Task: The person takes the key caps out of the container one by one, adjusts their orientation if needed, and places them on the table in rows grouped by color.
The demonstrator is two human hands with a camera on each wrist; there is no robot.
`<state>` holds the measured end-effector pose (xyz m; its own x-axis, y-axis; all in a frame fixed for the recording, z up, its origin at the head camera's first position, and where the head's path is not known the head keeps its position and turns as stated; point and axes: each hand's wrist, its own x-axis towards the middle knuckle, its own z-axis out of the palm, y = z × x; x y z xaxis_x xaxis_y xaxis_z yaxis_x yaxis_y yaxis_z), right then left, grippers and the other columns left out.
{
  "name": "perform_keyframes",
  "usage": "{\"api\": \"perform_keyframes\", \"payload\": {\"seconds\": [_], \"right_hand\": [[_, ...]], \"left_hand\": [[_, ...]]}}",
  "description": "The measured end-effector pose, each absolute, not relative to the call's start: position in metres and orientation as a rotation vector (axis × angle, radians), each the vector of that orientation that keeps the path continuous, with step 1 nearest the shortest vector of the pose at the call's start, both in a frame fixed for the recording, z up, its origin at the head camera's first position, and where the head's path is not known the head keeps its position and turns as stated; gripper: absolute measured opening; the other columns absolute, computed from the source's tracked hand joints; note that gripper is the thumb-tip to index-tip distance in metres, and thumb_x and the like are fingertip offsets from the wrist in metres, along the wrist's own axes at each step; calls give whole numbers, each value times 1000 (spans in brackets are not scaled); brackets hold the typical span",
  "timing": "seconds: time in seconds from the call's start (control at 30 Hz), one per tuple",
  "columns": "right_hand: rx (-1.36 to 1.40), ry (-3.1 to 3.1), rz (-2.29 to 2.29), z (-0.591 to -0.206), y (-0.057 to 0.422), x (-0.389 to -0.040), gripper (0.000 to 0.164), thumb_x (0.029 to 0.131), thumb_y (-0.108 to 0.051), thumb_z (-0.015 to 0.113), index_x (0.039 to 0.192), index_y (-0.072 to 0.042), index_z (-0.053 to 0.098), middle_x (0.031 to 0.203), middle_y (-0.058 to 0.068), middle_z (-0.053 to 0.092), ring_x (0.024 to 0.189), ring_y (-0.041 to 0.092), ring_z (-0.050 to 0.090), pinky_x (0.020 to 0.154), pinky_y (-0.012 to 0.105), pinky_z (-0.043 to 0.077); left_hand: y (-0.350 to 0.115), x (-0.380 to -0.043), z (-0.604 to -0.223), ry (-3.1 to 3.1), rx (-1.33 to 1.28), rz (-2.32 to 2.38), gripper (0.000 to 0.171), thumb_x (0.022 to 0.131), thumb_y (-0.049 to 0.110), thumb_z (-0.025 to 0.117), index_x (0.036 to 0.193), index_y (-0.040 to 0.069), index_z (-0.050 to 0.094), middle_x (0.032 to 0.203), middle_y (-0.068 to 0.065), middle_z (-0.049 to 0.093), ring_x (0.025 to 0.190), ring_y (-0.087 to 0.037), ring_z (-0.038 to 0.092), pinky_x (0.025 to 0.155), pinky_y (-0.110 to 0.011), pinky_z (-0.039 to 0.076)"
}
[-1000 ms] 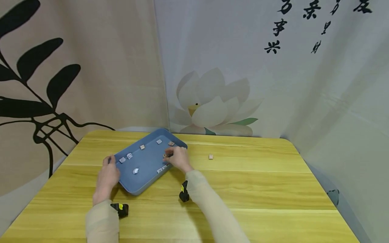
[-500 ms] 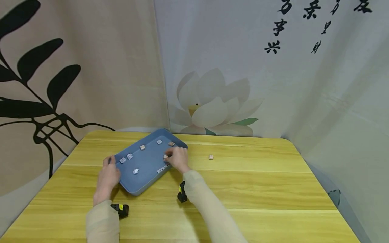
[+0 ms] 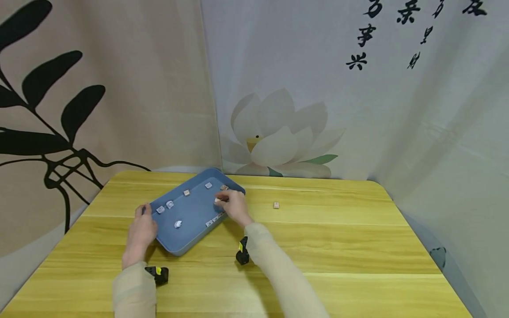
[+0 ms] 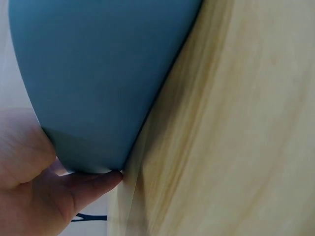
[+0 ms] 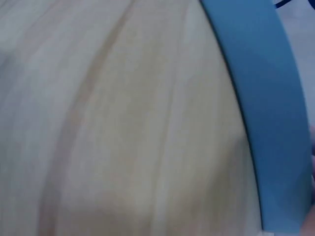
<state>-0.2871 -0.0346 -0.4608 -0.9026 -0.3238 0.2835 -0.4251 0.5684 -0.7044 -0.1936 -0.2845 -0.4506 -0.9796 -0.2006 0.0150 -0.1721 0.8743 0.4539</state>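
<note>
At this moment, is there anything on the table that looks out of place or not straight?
Yes. One small tile lies alone on the table, right of the blue tray, while the other tiles in sight are in or over it. The tray also sits slanted to the table's far edge.

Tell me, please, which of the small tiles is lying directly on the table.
The lone tile to the right of the blue tray; the other visible tiles lie inside the tray, except one tile the right hand pinches.
</note>
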Motion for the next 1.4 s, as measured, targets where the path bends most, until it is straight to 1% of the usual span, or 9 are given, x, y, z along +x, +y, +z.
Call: {"api": "perform_keyframes", "payload": {"seconds": [0.07,0.23,0.43,0.57,0.67,0.8,1.1,1.23,1.4], "right_hand": [[686,-2601,1411,-459,-31,-289,21,85,-13,67,104,-7,74,101,8,74,90,18,69,73,20,55],[733,-2516,1728,-457,-18,-294,26,89,-9,61,111,1,69,115,16,65,102,27,67,81,22,56],[767,-2453,1926,-450,-1,-292,29,88,-2,61,117,2,65,126,19,62,102,34,67,87,31,56],[709,-2491,1892,-434,7,-282,28,85,2,64,113,6,65,118,23,64,100,38,66,82,37,56],[665,-2507,1844,-432,13,-280,28,85,-2,66,112,6,65,111,21,67,95,32,68,79,35,56],[622,-2509,1825,-440,23,-285,28,85,-10,68,112,-2,68,108,14,70,91,21,69,77,29,56],[520,-2519,1798,-443,50,-288,29,83,-13,70,112,-10,70,108,11,71,93,21,69,81,31,56],[491,-2489,1816,-445,67,-287,28,83,-12,70,111,-8,70,105,12,72,90,19,70,81,30,57],[444,-2490,1805,-449,91,-287,29,83,-10,70,111,-5,70,102,16,73,87,20,71,70,33,57]], "left_hand": [[-284,-194,-450,-2986,300,-717,59,91,1,37,143,-18,17,145,-41,17,85,-51,55,76,-59,48],[-285,-194,-448,-2995,306,-720,59,91,1,36,143,-18,16,145,-41,16,92,-55,54,80,-60,47],[-285,-194,-448,-2994,294,-722,60,90,1,36,143,-18,15,144,-42,16,73,-44,55,68,-53,48],[-285,-194,-448,-2994,294,-720,59,91,1,37,143,-18,16,144,-42,17,68,-39,54,64,-50,48],[-285,-194,-449,-3002,298,-720,59,91,2,37,143,-18,16,144,-42,16,70,-41,54,65,-51,48],[-286,-195,-450,-3001,294,-711,60,91,2,38,143,-18,17,144,-42,17,75,-46,56,72,-55,49],[-286,-195,-451,-2999,294,-725,60,91,2,37,143,-18,16,145,-41,16,79,-49,55,78,-59,47],[-285,-194,-451,-2991,298,-734,59,91,2,37,143,-18,16,145,-41,16,87,-53,54,83,-61,46],[-284,-194,-451,-2991,299,-727,59,91,2,38,143,-18,16,145,-41,17,89,-54,54,83,-61,45]]}}
